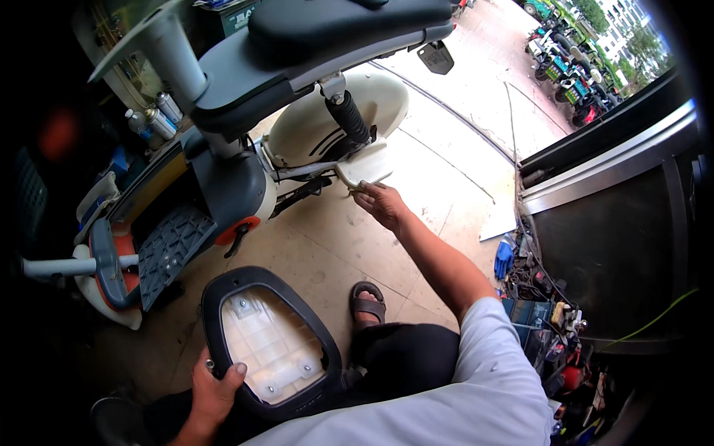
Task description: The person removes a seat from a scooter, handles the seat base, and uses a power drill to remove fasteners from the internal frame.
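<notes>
My left hand [214,386] grips the near rim of a detached scooter seat [271,342], turned underside up with a white plastic base and black edge, resting on my lap. My right hand [381,202] reaches forward and touches the cream side panel [364,167] low on the rear of an electric scooter [245,111]. The scooter lies tipped on its side, with a black seat pad [335,26], a black rear shock spring [346,115] and a grey footboard [171,249].
Spray cans [152,119] stand at the back left by a shelf. A pile of tools, a blue glove [503,256] and boxes lie along a dark metal door [617,245] on the right. My sandalled foot [367,303] rests on the tiled floor. Parked scooters stand outside, far right.
</notes>
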